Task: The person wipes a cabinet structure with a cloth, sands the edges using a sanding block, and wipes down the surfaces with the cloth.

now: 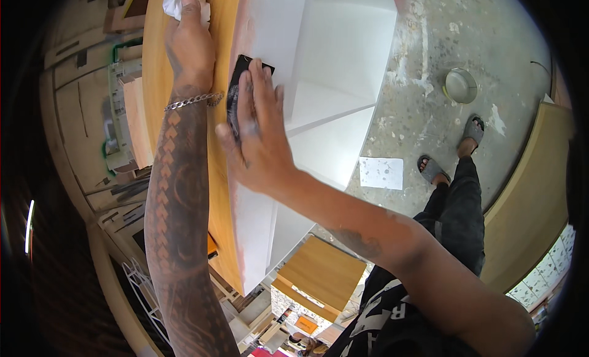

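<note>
Toward ten o'clock, pale wooden boards (pixel 136 119) stand behind the work, and a white wire rack (pixel 140 289) sits at eight o'clock. The left hand (pixel 191 53), toward eleven o'clock, pinches a crumpled white cloth (pixel 173 6) under its thumb; its other fingers are mostly hidden. A chain bracelet (pixel 189 101) circles that wrist, and the tattooed forearm runs down toward seven o'clock across a wood-toned panel (pixel 223 47). Along the panel's right side runs the broad white face of a white cabinet (pixel 343 56), with a pinkish smear beside the join. On that face, also toward eleven o'clock, lies a black sheet (pixel 243 63) dusted with white. The right hand (pixel 261 124) presses flat on the sheet, fingers stretched out and fairly close together, thumb held apart. The cabinet's open, shelved inside spreads toward one o'clock. A smaller wooden cabinet (pixel 325 265) stands near six o'clock. At three o'clock a white paper (pixel 381 174) lies on the paint-spotted floor (pixel 423 111), with the person's grey sandals (pixel 433 170) just beyond. A round container (pixel 460 87) rests at two o'clock, and a tan curved-looking panel (pixel 534 166) rises at the right edge.
</note>
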Demonstrator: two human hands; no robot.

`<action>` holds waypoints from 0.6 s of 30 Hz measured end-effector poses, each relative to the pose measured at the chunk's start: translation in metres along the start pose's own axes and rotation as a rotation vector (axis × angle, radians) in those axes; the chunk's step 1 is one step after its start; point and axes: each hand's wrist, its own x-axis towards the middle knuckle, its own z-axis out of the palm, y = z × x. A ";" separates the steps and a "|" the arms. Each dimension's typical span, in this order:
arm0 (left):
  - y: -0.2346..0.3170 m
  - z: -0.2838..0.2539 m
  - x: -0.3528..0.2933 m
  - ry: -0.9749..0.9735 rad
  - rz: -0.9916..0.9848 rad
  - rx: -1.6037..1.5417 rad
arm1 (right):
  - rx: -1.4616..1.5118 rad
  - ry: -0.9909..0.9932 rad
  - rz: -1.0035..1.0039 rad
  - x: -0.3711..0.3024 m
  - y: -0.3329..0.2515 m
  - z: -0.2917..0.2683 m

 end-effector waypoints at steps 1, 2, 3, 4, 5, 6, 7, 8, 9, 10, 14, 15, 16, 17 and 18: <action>0.000 -0.002 -0.002 -0.002 -0.031 0.047 | -0.001 -0.003 0.001 -0.013 -0.007 -0.002; 0.000 -0.004 -0.001 0.002 -0.057 0.093 | 0.017 -0.093 0.029 -0.037 -0.015 0.000; -0.001 -0.002 0.000 0.001 -0.051 0.088 | 0.030 -0.176 0.059 -0.049 -0.018 -0.002; -0.002 0.001 0.000 0.022 -0.015 0.045 | -0.034 -0.193 0.016 -0.053 -0.011 -0.001; -0.008 0.000 -0.002 0.042 0.015 0.009 | -0.032 -0.192 0.018 -0.042 -0.009 0.002; -0.007 0.001 0.001 0.041 0.018 0.002 | -0.032 -0.118 0.004 -0.019 -0.005 -0.003; -0.005 0.000 0.003 0.026 0.020 0.006 | -0.025 -0.049 -0.007 -0.004 -0.005 -0.005; -0.005 -0.001 0.004 0.011 0.020 0.008 | -0.013 -0.053 0.008 -0.001 -0.005 -0.004; -0.006 0.000 0.003 0.013 0.021 0.004 | -0.016 -0.054 0.004 -0.014 -0.005 0.000; -0.006 0.000 0.001 0.011 0.016 0.028 | 0.031 -0.097 0.027 -0.036 -0.011 0.003; -0.021 -0.008 0.007 0.048 0.055 0.021 | 0.030 -0.159 0.013 -0.051 -0.010 0.007; -0.023 -0.012 0.009 0.049 0.060 0.021 | 0.016 -0.086 -0.014 -0.031 -0.002 0.006; -0.024 -0.018 0.010 0.041 -0.006 0.074 | -0.027 -0.004 -0.009 0.009 0.004 0.002; -0.022 -0.014 0.012 0.030 -0.064 0.115 | 0.021 0.123 -0.030 0.054 0.017 -0.007; -0.014 -0.001 0.010 0.023 -0.061 0.100 | 0.005 0.211 -0.045 0.102 0.033 -0.020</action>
